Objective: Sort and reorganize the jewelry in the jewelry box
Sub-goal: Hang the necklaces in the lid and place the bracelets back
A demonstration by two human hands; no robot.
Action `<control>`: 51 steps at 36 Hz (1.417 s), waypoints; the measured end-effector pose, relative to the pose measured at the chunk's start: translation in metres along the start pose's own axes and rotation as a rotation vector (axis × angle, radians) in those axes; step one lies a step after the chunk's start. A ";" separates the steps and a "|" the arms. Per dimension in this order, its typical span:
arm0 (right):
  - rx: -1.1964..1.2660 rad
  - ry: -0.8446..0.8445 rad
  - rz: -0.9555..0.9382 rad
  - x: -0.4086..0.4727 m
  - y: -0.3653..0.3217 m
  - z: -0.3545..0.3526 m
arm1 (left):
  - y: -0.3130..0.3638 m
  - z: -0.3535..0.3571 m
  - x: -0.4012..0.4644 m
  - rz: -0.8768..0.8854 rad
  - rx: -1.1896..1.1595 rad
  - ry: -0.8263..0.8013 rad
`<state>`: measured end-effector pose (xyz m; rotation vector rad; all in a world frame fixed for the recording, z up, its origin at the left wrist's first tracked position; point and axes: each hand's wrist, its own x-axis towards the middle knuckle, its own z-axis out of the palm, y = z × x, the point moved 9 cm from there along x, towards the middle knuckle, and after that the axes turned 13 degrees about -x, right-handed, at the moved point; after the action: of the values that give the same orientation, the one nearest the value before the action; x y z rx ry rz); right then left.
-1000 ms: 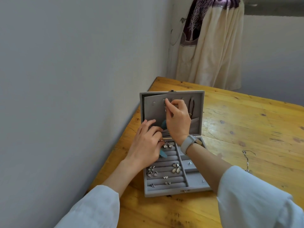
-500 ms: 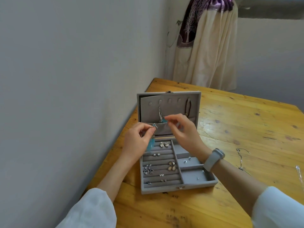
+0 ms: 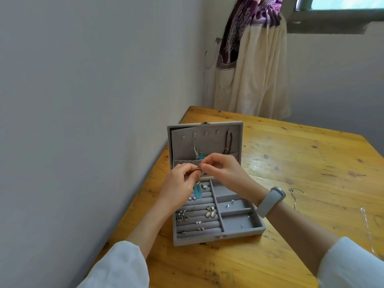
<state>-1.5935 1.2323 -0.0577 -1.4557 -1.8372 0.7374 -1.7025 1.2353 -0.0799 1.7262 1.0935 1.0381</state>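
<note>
The blue feather earring (image 3: 197, 191) now dangles over the ring rolls of the grey velvet jewelry box (image 3: 218, 235) on the wooden table (image 3: 291, 163); its twin (image 3: 198, 153) hangs in the lid. The left hand (image 3: 178, 183) pinches its hook, and the right hand (image 3: 224, 169) has dropped from the lid to pinch there too, likely readying it for hanging

The grey velvet jewelry box (image 3: 207, 239) stands open, lid upright. Small earrings (image 3: 209, 210) sit in its left ring rolls. A blue feather earring (image 3: 197, 191) dangles above them.
</note>
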 end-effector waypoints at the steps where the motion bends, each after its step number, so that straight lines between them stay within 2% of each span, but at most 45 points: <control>1: -0.023 0.005 -0.004 -0.001 0.000 -0.001 | 0.001 0.000 0.000 -0.001 -0.007 -0.002; 8: -0.207 0.047 -0.034 -0.006 0.004 -0.011 | 0.006 0.003 0.003 0.030 0.026 0.001; 14: -0.204 0.056 -0.031 -0.011 0.003 -0.020 | 0.014 0.002 0.005 0.052 0.064 0.049; 19: 0.007 0.039 0.066 -0.010 0.010 -0.031 | 0.017 0.005 0.008 0.081 0.077 0.078; 24: 0.245 -0.011 0.250 0.000 0.025 -0.035 | 0.016 0.005 0.018 0.093 0.025 0.137; 27: 0.320 -0.005 0.324 0.007 0.028 -0.039 | 0.016 0.003 0.026 0.095 -0.031 0.180; 30: 0.304 0.056 0.313 0.018 0.024 -0.049 | 0.016 0.001 0.033 0.097 -0.085 0.186; 32: 0.224 0.123 0.257 0.027 0.015 -0.061 | 0.019 0.000 0.035 0.145 0.010 0.177; 36: 0.080 0.266 0.156 0.044 -0.001 -0.087 | 0.012 0.009 0.032 0.300 0.594 0.144; 39: -0.050 0.342 0.134 0.053 -0.005 -0.097 | -0.002 0.018 0.028 0.300 0.851 0.133; 42: -0.088 0.392 0.143 0.058 -0.005 -0.099 | -0.004 0.024 0.023 0.353 0.934 0.171; 45: 0.000 0.382 0.178 0.060 0.000 -0.090 | 0.001 0.027 0.020 0.385 0.995 0.212; 51: 0.008 0.380 0.189 0.059 0.009 -0.065 | 0.000 0.026 0.011 0.433 0.953 0.241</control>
<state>-1.5457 1.2936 -0.0150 -1.6509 -1.4220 0.5113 -1.6751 1.2406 -0.0855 2.7359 1.5585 1.0723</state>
